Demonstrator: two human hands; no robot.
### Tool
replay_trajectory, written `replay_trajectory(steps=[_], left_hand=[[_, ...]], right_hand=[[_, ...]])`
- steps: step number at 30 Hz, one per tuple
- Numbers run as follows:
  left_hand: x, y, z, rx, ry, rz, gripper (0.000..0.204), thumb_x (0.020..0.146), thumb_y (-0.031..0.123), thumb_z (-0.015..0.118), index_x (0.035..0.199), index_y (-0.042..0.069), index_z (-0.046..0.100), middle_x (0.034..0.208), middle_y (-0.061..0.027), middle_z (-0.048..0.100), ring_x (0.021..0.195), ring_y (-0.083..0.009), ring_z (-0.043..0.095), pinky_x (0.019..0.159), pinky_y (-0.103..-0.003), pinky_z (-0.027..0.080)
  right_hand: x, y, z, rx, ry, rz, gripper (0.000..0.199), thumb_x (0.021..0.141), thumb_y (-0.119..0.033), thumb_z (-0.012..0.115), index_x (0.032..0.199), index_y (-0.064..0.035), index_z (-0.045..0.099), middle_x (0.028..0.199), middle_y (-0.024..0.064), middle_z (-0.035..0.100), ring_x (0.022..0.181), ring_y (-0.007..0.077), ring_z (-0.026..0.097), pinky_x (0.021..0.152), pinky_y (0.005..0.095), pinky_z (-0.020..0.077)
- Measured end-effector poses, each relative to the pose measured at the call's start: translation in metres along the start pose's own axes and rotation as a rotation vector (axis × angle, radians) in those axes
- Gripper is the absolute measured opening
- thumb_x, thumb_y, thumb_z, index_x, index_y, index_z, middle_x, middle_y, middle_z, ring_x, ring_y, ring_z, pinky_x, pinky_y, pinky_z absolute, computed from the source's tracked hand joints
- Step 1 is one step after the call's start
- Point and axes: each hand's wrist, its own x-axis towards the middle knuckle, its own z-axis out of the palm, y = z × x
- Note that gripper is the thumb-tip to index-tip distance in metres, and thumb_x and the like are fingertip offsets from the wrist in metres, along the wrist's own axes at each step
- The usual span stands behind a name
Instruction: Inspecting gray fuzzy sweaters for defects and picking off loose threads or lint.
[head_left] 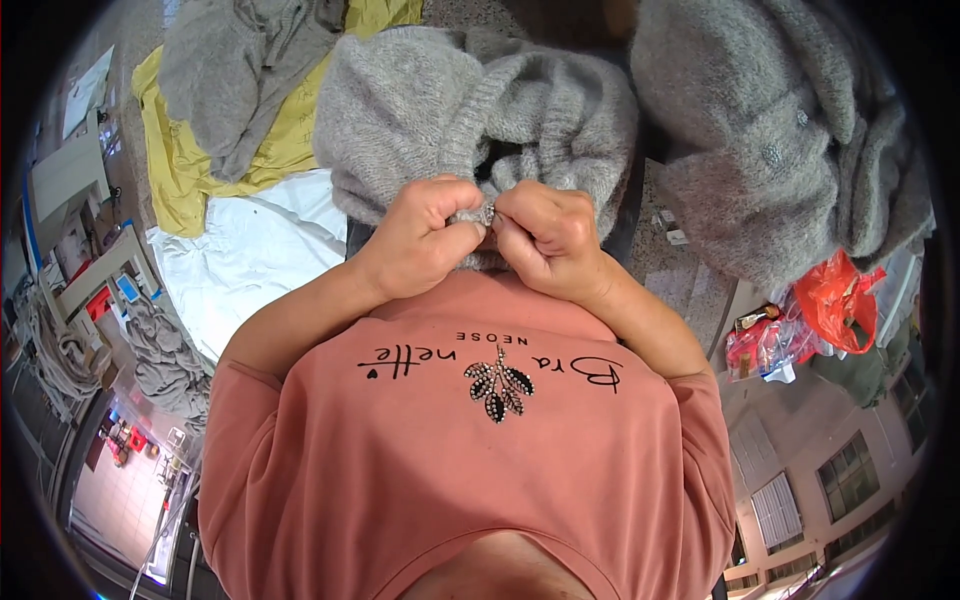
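Note:
A fuzzy grey knitted garment (400, 110) lies bunched in front of my chest, its ribbed edge drawn up between my hands. My left hand (428, 238) is closed, thumb and fingers pinching that ribbed edge. Right beside its fingertips sits a small shiny, sparkly button (488, 213). My right hand (552, 238) is closed as well, its thumb and forefinger pressed together against the other side of the button. Whatever is between those right fingertips is too small or hidden to make out.
At the right hangs another grey knitted garment (740, 130) with sparkly buttons. A third grey knit (225, 100) rests on yellow sheeting (175, 200) at the far left, beside a white cloth (250, 255). A red plastic bag (838, 305) lies lower right.

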Motion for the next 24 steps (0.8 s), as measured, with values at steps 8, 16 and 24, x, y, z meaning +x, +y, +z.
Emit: replay_trajectory(steps=[8,16,24], left_hand=[[0.001,0.0,0.001,0.078,0.031,0.082,0.009,0.072,0.005,0.052,0.076,-0.004,0.052,0.072,-0.0065,0.049,0.067,-0.0134,0.045,0.061,-0.026,0.037],[0.002,-0.005,-0.001,0.21,0.015,0.205,0.008,0.071,0.004,0.052,0.074,-0.003,0.054,0.069,-0.0098,0.051,0.066,-0.0199,0.048,0.061,-0.031,0.039],[0.037,-0.014,-0.041,0.199,-0.136,0.354,0.034,0.066,0.005,0.064,0.1,0.008,0.061,0.085,-0.0008,0.056,0.082,-0.0164,0.049,0.076,-0.03,0.04]], right_hand=[[-0.001,0.003,0.001,-0.003,-0.011,0.028,0.005,0.067,0.004,0.053,0.069,0.0001,0.052,0.057,0.0084,0.05,0.045,0.0198,0.049,0.041,0.0287,0.0374],[-0.002,0.002,-0.007,0.562,-0.194,0.436,0.003,0.072,0.0,0.057,0.07,0.0012,0.056,0.062,0.0032,0.055,0.052,0.0088,0.048,0.046,0.0233,0.0355],[-0.017,0.033,-0.037,0.762,0.079,0.664,0.012,0.077,-0.011,0.055,0.074,0.0006,0.057,0.069,0.0035,0.056,0.06,0.0068,0.046,0.055,0.0204,0.0355]])
